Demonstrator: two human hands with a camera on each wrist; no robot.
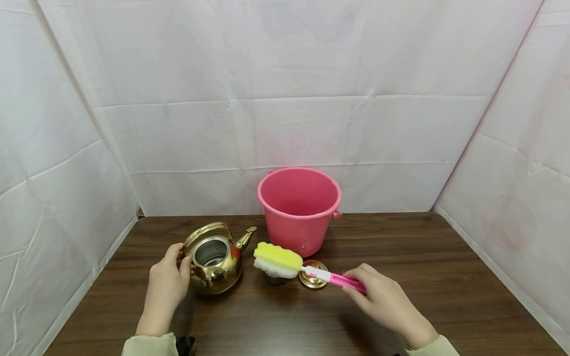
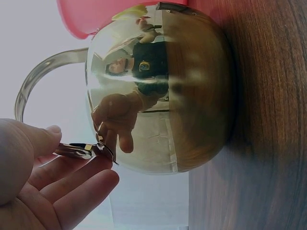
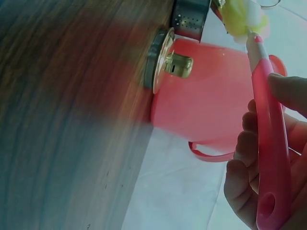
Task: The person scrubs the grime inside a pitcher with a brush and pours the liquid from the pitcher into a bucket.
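Note:
A shiny gold teapot (image 1: 213, 282) stands lidless on the left of the table, its spout toward the right. My left hand (image 1: 166, 282) grips its arched handle (image 2: 36, 74) near the lower end, thumb on one side and fingers on the other. Around the pink handle (image 3: 271, 143) of a sponge brush (image 1: 278, 259), the fingers of my right hand (image 1: 385, 296) are curled. The brush's yellow and white sponge head points left, overlapping a small perforated strainer (image 1: 275, 280) in the head view. The gold lid (image 1: 311, 283) lies on the table, partly behind the brush's neck.
A pink bucket (image 1: 298, 235) stands at the back middle, just behind the lid and strainer. White cloth walls (image 1: 285, 123) close off the back and both sides of the brown wooden table (image 1: 445, 277).

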